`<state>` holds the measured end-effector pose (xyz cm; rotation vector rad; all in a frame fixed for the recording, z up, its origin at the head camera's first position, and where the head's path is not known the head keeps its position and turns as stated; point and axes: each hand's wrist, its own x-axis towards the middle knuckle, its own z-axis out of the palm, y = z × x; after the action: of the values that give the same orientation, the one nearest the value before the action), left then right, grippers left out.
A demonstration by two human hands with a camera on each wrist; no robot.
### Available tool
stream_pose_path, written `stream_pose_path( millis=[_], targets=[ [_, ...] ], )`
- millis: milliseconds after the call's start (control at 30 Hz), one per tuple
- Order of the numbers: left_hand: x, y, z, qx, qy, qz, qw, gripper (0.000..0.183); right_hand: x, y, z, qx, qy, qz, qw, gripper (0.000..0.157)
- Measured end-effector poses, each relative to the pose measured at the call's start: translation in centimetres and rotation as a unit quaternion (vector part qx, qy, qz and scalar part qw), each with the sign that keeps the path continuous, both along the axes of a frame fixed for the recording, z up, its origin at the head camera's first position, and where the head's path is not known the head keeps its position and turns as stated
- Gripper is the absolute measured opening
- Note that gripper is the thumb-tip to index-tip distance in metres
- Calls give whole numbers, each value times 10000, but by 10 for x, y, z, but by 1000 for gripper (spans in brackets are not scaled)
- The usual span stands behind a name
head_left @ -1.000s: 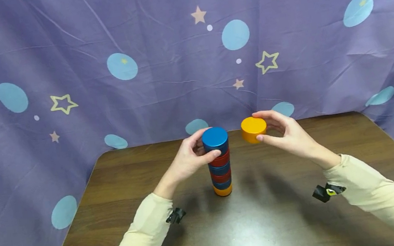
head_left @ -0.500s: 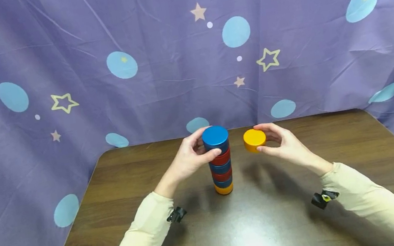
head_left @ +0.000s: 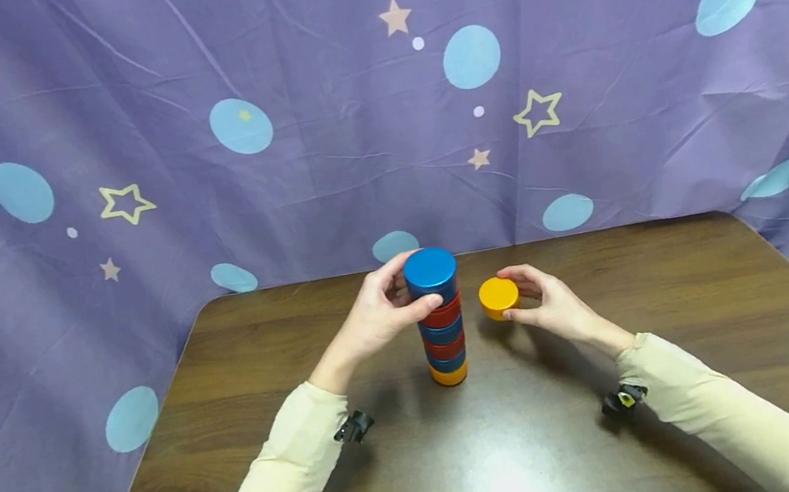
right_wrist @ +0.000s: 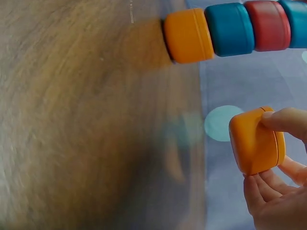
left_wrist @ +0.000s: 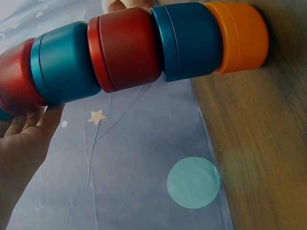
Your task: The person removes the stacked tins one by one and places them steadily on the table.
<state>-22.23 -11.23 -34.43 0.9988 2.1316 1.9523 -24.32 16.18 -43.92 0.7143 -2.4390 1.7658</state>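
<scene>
A tower of several round lidded tins stands upright on the table: an orange tin (head_left: 450, 374) at the bottom, then blue and red tins (left_wrist: 127, 48) in turn, with a blue tin (head_left: 431, 270) on top. My left hand (head_left: 377, 316) grips this top blue tin from the left, thumb in front and fingers behind. To the right of the tower, my right hand (head_left: 555, 307) pinches another orange tin (head_left: 499, 297) between thumb and fingers. In the right wrist view that orange tin (right_wrist: 254, 141) is in the air, apart from the table and the tower.
The brown wooden table (head_left: 286, 337) has a glossy reflection near its front. Behind its far edge hangs a purple curtain (head_left: 332, 179) with stars and blue ovals. A black wrist camera (head_left: 353, 426) is strapped at the left sleeve, another camera (head_left: 624, 399) at the right.
My right hand has lowered the orange tin and brought it slightly left, nearer the tower. The left hand keeps its grip on the top blue tin, and the tower stays in place.
</scene>
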Motion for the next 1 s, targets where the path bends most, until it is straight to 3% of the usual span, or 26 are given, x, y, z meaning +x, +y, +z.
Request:
stream_pose_path(
  millis=[233, 467, 1000],
  targets=[
    [-1, -1, 0, 2, 26, 3, 10000, 88, -9, -9, -16, 18, -220, -31, 9998, 55],
    [0, 0, -1, -39, 37, 60, 10000, 91, -17, -14, -30, -236, -810, -80, 9964, 54],
    [1, 1, -2, 18, 28, 39, 10000, 91, -17, -16, -31, -470, -1009, -90, 9937, 60]
  ],
)
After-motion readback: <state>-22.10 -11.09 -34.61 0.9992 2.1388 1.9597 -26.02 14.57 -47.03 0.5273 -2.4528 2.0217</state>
